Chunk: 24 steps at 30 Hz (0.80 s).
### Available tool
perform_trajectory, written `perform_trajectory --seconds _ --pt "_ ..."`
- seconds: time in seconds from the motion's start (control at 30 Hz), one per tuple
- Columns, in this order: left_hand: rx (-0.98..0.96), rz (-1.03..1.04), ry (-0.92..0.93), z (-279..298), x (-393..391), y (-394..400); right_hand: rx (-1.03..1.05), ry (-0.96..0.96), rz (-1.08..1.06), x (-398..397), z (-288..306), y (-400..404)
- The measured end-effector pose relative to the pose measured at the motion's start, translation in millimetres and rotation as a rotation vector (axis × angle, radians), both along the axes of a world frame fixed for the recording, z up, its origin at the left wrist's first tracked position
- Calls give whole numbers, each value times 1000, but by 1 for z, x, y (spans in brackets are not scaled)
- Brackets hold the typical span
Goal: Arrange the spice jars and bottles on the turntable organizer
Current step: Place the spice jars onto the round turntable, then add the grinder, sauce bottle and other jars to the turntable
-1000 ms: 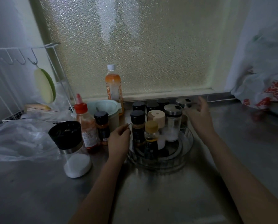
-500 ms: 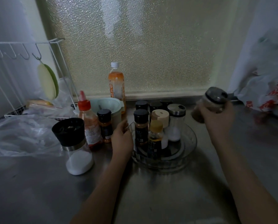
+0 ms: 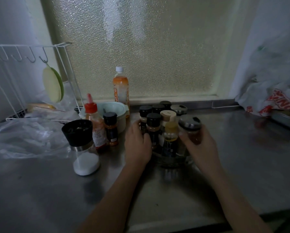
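Observation:
A clear round turntable (image 3: 172, 161) sits mid-counter, crowded with several spice jars: black-capped ones (image 3: 153, 121), a beige-capped one (image 3: 168, 116) and a yellow-capped oil bottle (image 3: 171, 132). My left hand (image 3: 137, 145) rests against the turntable's left rim, touching the black-capped jars. My right hand (image 3: 199, 145) grips a glass jar with a metal lid (image 3: 189, 125) at the turntable's right side, over its rim. Left of the turntable stand a black-capped spice jar (image 3: 110, 127), a red-capped sauce bottle (image 3: 94, 121) and a salt grinder (image 3: 82, 145).
An orange drink bottle (image 3: 120, 87) and a pale bowl (image 3: 113, 109) stand behind by the window sill. A white wire rack (image 3: 29, 52) and clear plastic bags (image 3: 26, 138) fill the left. A white and red bag (image 3: 279, 100) lies at the right.
My right hand has brought the metal-lidded jar from up at the right down to the turntable's right side. My left hand has stayed at the left rim.

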<state>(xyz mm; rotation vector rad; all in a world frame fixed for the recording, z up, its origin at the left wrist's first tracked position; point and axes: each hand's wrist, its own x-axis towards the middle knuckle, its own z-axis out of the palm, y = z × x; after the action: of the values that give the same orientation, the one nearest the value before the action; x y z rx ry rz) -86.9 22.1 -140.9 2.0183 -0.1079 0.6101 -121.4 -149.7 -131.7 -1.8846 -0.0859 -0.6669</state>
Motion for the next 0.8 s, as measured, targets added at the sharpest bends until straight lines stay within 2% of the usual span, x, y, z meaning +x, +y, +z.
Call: perform_trajectory --seconds 0.07,0.2,0.27,0.33,0.43,0.47,0.53,0.63,0.73,0.8 --pt "51 51 -81 5 -6 1 -67 15 33 -2 -2 2" --pt "168 295 -509 18 -23 11 -41 -19 65 -5 -1 6" --pt "147 479 -661 23 -31 24 4 -71 37 -10 0 8" --pt "77 678 -698 24 -36 37 -18 -206 -58 -18 7 13" --pt "7 855 -659 20 -40 57 -219 -542 -128 -31 30 34" --pt "-39 851 -603 19 -40 64 -289 -611 -79 -33 39 48" --pt "-224 759 -385 18 -40 76 -439 -628 85 -33 54 87" --pt "-376 654 -190 14 -37 83 -644 -484 199 -12 69 146" --pt "-384 660 -79 3 -32 87 -707 -125 207 28 72 181" --pt "-391 673 -43 -5 -29 88 -678 104 234 54 66 192"
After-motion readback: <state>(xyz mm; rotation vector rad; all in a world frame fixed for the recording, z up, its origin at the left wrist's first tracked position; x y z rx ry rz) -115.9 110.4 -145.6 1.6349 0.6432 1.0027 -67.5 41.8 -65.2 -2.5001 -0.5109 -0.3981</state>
